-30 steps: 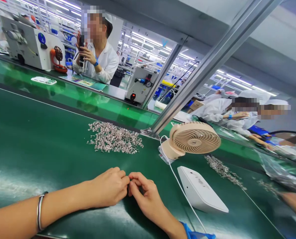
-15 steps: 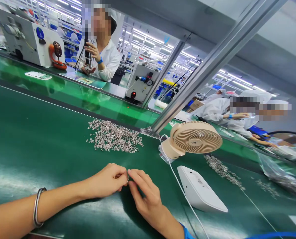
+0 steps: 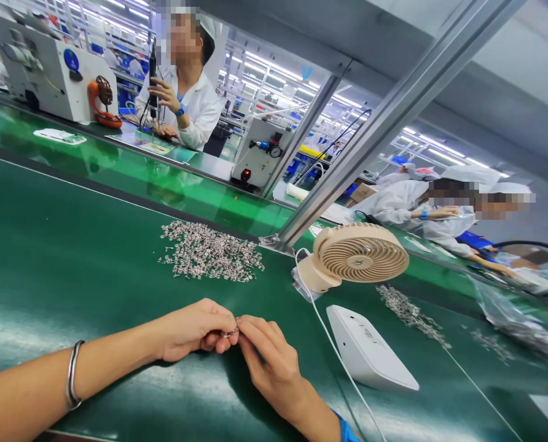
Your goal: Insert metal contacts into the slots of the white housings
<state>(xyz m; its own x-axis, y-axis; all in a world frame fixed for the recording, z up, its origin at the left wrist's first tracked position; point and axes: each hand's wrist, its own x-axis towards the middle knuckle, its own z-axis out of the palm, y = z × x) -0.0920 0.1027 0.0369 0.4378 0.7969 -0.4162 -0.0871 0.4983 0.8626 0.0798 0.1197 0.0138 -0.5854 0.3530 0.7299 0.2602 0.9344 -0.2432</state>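
Observation:
My left hand (image 3: 199, 331), with a silver bangle on its wrist, is closed around a few small shiny metal parts (image 3: 229, 333) that show between its curled fingers. Against its fingertips sits my right hand (image 3: 274, 362), thumb and fingers brought together in a pinch. Whatever lies between the right fingertips is too small to make out. Beyond both hands a loose pile of small silvery metal parts (image 3: 212, 252) is spread on the green work surface (image 3: 71, 245).
To the right stand a beige fan (image 3: 361, 255) with a white cord and a tilted white device (image 3: 370, 350). Farther right are another heap of metal parts (image 3: 412, 314) and a clear plastic bag (image 3: 518, 319). A slanted metal post (image 3: 329, 184) rises behind. A co-worker (image 3: 186, 92) sits across.
My left hand has turned slightly and its fingers have opened a little, so metal parts now show in them. The right hand has barely moved. Across the bench, the co-worker's hands have lowered.

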